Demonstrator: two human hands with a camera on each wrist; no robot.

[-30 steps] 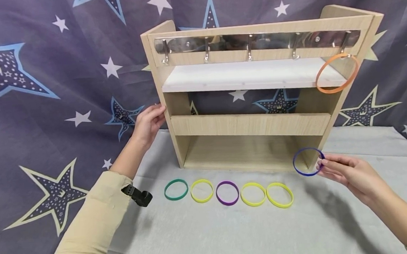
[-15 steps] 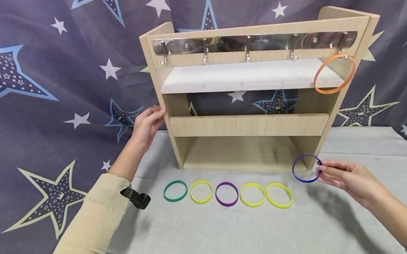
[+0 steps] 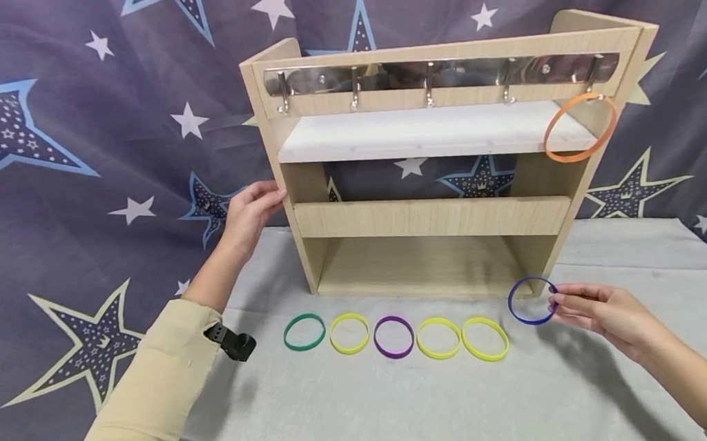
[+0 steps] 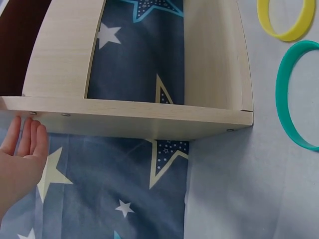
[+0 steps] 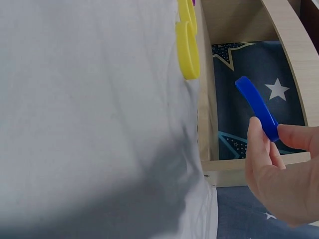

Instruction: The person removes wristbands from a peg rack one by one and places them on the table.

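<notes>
My right hand (image 3: pixel 613 314) pinches a blue silicone wristband (image 5: pixel 256 102) between thumb and fingers, in front of the lower right corner of a wooden shelf unit (image 3: pixel 434 217). The band is held up above the cloth. My left hand (image 3: pixel 250 218) touches the unit's left side panel; in the left wrist view its fingers are fairly straight against the wood. An orange wristband (image 3: pixel 567 159) hangs from the rightmost hook of the metal hook rail (image 3: pixel 392 75). On the cloth before the unit lie a green wristband (image 3: pixel 305 348), a purple wristband (image 3: pixel 395 355) and several yellow wristbands (image 3: pixel 487 357).
The shelf unit stands on a light grey cloth (image 3: pixel 356 414) over the table. Behind it hangs a dark curtain (image 3: pixel 154 146) with stars. A black strap device (image 3: pixel 231 341) is on the left sleeve. Several hooks left of the orange band carry nothing.
My right hand has lowered the blue wristband somewhat. My left hand stays at the side panel, and the bands on the cloth have not moved.
</notes>
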